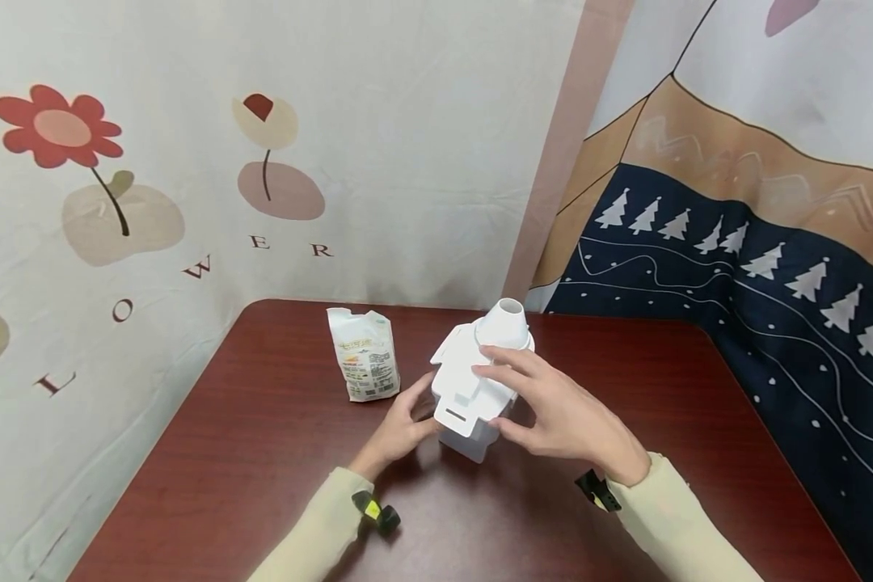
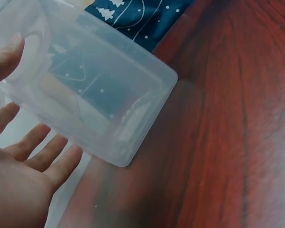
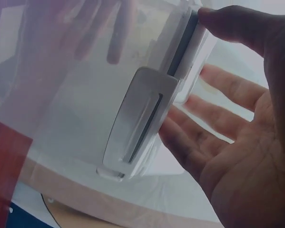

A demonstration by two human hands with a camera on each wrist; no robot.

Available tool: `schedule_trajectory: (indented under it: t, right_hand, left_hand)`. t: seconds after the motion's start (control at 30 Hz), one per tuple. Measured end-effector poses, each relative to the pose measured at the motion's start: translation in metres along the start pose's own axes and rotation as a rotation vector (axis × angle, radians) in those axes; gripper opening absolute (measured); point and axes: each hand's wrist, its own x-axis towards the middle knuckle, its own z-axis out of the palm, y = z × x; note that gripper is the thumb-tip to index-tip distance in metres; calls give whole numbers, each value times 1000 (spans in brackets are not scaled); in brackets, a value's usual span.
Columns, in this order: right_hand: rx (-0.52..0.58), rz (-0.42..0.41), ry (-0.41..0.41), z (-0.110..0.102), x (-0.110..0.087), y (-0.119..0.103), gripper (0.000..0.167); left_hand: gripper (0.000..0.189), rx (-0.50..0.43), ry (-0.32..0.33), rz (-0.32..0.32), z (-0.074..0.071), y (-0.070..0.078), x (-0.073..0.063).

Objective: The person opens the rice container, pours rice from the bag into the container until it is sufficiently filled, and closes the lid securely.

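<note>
A tall translucent plastic storage container (image 2: pixel 109 95) stands before me, with a white flap-edged lid (image 1: pixel 473 376) on top. From the far side of the lid rises a white cone-shaped spout (image 1: pixel 505 323). One latch flap (image 3: pixel 141 116) juts out at the near edge. My left hand (image 1: pixel 400 428) is at the container's left side, its thumb and fairly straight fingers spread along the wall. Over the lid, my right hand (image 1: pixel 560 404) holds it at the near right, fingertips on top and thumb by the flap's corner.
A white printed packet (image 1: pixel 365 356) stands upright to the left, close beyond my left hand. Everything is on a reddish-brown table (image 1: pixel 276 453). Printed fabric (image 1: pixel 407 162) hangs behind the table and along its right side.
</note>
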Motion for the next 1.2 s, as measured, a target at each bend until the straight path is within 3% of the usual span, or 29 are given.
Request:
schedule_trajectory:
  t: [0.23,0.43,0.73,0.87,1.03,1.2]
  right_hand:
    - [-76,27,43,7,0,-10,63]
    - [-142,35,115,15,2,-19,64]
    - [-239,101,167,23,8,-34,64]
    - [-215,128,140,20,8,-34,63]
    - [-107,156,89,9,7,-25,61]
    - [-35,120,107,-6,6,-14,62]
  left_hand:
    - [79,-48,-100,42,-9,-2,7]
    - [80,-3,-122,43,-15,-3,13]
    - [83,-41,-152,13,-22,-6,16]
    - [79,-6,-148,41,-25,-6,16]
    - [73,52,-132,89,-29,-5,14]
    - [80,-19,-124,37,-26,-1,7]
